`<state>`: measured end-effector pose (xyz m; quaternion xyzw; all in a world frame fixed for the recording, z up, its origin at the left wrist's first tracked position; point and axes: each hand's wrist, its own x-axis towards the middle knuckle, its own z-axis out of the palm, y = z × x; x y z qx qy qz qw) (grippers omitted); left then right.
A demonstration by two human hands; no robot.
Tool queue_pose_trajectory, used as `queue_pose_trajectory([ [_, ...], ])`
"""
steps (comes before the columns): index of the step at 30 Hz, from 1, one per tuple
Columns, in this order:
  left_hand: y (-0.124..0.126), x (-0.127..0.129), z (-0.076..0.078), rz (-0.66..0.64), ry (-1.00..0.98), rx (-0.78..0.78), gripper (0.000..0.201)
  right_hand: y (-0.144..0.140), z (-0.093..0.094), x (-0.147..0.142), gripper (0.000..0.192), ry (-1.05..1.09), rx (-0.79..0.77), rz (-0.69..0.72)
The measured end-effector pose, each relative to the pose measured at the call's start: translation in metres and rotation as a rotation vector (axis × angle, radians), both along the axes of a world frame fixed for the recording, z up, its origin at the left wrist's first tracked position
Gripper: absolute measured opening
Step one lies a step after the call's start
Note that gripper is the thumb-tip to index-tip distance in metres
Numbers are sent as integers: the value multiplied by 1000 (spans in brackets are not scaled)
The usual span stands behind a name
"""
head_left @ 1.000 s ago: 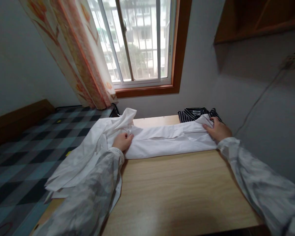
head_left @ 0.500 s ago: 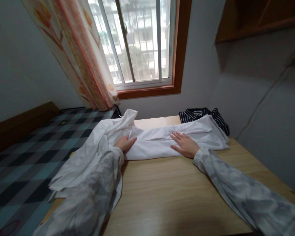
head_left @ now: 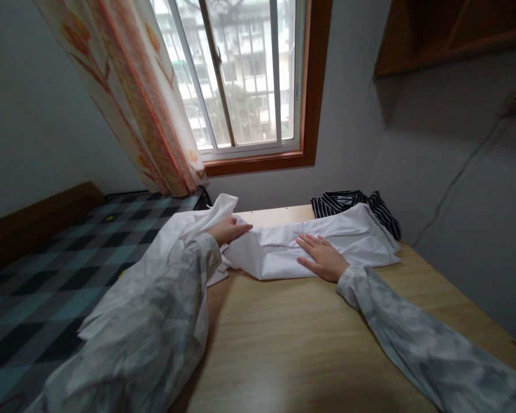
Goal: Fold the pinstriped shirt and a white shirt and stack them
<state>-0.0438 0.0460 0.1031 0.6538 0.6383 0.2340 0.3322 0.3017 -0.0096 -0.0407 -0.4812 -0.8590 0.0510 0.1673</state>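
Note:
A white garment, probably a shirt [head_left: 284,258], lies folded lengthwise across the far part of the table. Its left part is bunched and spreads over the table's left side toward the bed. My left hand [head_left: 229,229] is closed on the cloth near the upper edge, pinching it between thumb and fingers, and the fabric below is lifted and creased. Flat on the middle of the folded part rests my right hand [head_left: 322,258], fingers stretched out. Behind the garment's right end sits a black-and-white striped garment [head_left: 341,202], folded.
The light wooden table [head_left: 292,338] adjoins a bed with a checked sheet [head_left: 38,275] on the left. A curtain [head_left: 155,126] hangs beside the window [head_left: 249,80]. On the right wall are a wooden shelf [head_left: 451,40] and a cable [head_left: 456,172].
My left hand has moved up and slightly right, now pinching the cloth and pulling it up, so the left end has creased. My right hand stays in place.

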Motion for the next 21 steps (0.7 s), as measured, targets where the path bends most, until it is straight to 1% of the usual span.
queue_pose_trajectory([
  [3, 6, 37, 11, -87, 18, -31, 45, 1, -2, 1, 70, 87, 0, 1],
  [5, 7, 64, 13, -157, -32, -80, 42, 2, -4, 2, 70, 160, 2, -9],
  [8, 7, 97, 5, -352, -152, -235, 39, 7, -7, 3, 67, 288, -5, -32],
  [10, 6, 109, -7, -455, -202, -266, 42, 10, -8, 4, 63, 382, -25, -48],
  [11, 6, 112, -13, -483, -213, -233, 43, 12, -8, 5, 60, 430, -40, -53],
  [12, 6, 112, -21, -495, -219, -164, 43, 14, -7, 6, 58, 478, -57, -55],
  [14, 6, 105, -36, -506, -217, 52, 36, 15, -6, 9, 55, 571, -91, -52],
  [16, 6, 91, -51, -496, -190, 282, 27, 16, -5, 10, 53, 657, -115, -49],
  [18, 0, 76, -65, -436, -141, 430, 21, 15, -4, 11, 53, 727, -142, -68],
  [21, -21, 52, -81, -330, -72, 547, 22, 15, -4, 9, 55, 791, -211, -98],
])
